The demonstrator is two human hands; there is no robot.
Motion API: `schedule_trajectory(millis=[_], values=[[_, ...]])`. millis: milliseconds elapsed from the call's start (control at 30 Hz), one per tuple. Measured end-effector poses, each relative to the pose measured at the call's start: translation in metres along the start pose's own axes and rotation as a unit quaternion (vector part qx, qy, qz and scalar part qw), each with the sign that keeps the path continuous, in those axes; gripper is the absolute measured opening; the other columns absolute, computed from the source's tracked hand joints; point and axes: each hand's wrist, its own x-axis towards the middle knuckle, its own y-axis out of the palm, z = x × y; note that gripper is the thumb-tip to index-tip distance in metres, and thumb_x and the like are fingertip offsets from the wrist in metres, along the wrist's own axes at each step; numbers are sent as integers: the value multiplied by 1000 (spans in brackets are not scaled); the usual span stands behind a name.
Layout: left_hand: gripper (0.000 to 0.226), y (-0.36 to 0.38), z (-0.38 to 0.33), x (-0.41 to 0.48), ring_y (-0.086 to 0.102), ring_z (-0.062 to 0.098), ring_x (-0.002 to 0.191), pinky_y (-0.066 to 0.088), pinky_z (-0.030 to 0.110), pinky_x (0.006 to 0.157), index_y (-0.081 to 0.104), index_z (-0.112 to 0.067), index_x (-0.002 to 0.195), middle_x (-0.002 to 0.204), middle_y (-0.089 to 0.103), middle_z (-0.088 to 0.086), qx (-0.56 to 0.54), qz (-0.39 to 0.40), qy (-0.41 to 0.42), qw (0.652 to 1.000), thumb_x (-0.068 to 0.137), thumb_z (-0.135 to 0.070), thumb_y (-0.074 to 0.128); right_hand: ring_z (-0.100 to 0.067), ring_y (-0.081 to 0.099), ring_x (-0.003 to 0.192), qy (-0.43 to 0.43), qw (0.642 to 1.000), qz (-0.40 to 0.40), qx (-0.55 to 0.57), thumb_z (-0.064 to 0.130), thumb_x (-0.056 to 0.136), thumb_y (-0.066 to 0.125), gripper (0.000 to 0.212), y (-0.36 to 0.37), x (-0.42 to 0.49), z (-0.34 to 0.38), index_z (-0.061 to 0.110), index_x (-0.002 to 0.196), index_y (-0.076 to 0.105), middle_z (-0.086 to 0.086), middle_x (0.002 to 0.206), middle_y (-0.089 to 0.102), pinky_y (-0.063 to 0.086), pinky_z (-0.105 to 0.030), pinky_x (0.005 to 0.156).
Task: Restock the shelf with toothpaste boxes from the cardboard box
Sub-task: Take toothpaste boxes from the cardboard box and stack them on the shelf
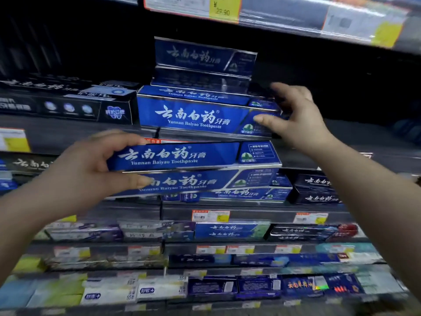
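**Two boxes in hand, one being squared on the shelf**

At centre frame, the left hand (91, 165) is closed around two blue toothpaste boxes (193, 165) held as a stacked pair, thumb on the lower face and fingers over the top edge, labels facing out. Holding them flat and lengthwise, at about the level of the shelf lip, suggests they are meant to slide in next.

Just above, the right hand (293, 115) rests on the right end of a blue box on the shelf (193, 115), thumb on the front face and fingers curled round the end; it looks to be nudging or steadying that box flush rather than lifting it. Another blue box (202, 55) stands further back and higher, upper centre.

To the upper left, dark toothpaste cartons (68, 103) share the same shelf (68, 135). Price tags (210, 215) run along the lower rails, with more stocked tiers filling the bottom of the frame. The cardboard box is not in view. The shelf recess is dim and edges are blurred.
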Motion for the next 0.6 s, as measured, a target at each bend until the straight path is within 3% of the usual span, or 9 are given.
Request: schedule_trajectory(millis=[100, 233, 367, 467, 600], values=[[59, -10, -11, 16, 65, 0, 84, 57, 29, 79, 59, -59, 89, 97, 62, -29, -13, -8, 18, 1000, 33, -62, 76, -18, 48, 110, 1, 999, -49, 5, 31, 73, 73, 62, -11, -11, -5, 13, 128, 49, 2, 113, 40, 37, -30, 103], [43, -25, -35, 49, 62, -12, 68, 49, 4, 65, 61, -50, 83, 75, 67, -34, -13, -15, 63, 998, 43, -44, 76, -18, 53, 107, 8, 998, -65, 11, 22, 76, 70, 51, -23, -17, -10, 14, 124, 52, 1, 113, 45, 40, -22, 97], [64, -33, -55, 81, 64, -7, 61, 51, 8, 60, 63, -50, 83, 72, 70, -26, -8, -10, 86, 996, 24, -71, 75, -14, 54, 103, -2, 999, -48, 13, 27, 75, 72, 52, -29, -16, -16, 16, 122, 53, -4, 117, 53, 41, -21, 95], [59, -30, -58, 105, 65, -5, 62, 53, 10, 60, 64, -37, 85, 76, 71, -10, -21, -7, 79, 997, 31, -54, 78, -18, 54, 110, -3, 998, -37, 51, 48, 61, 69, 69, -29, -14, -22, 19, 123, 53, -11, 123, 55, 41, -31, 102], [71, -25, -59, 126, 63, -4, 56, 49, 8, 54, 63, -24, 98, 73, 70, -7, -6, 34, 72, 997, 33, -47, 82, -18, 53, 117, 10, 994, -11, 107, 77, 40, 67, 102, -25, -6, -29, 25, 125, 50, -8, 127, 54, 40, -40, 105]])
